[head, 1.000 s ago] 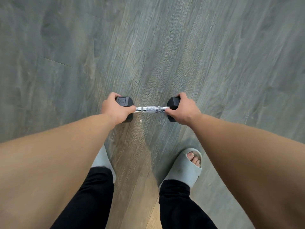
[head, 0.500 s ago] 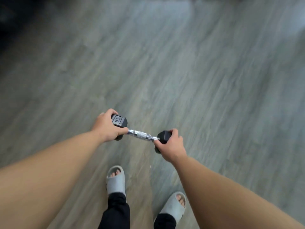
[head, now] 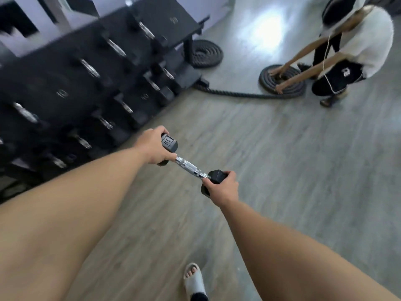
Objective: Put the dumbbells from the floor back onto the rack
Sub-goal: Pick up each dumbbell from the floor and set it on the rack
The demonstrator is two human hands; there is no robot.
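Note:
I carry a small black hex dumbbell (head: pixel 188 167) with a chrome handle, held off the floor at a slant. My left hand (head: pixel 153 146) grips its far head and my right hand (head: pixel 223 187) grips its near head. The black tiered dumbbell rack (head: pixel 71 83) stands to the upper left, blurred, with several black dumbbells lying on its shelves. The carried dumbbell is a short way in front of the rack's right end, not touching it.
Another person (head: pixel 355 48) crouches at the upper right, hands on a coiled battle rope (head: pixel 282 81). A rope stretch (head: pixel 234 93) runs along the floor to a second coil (head: pixel 205 53) by the rack's foot. My sandalled foot (head: pixel 194 281) is on the grey wood floor.
My view has swung up and left from bare floor, so the rack and the other person have come into sight. The dumbbell stays in both hands and is tilted more.

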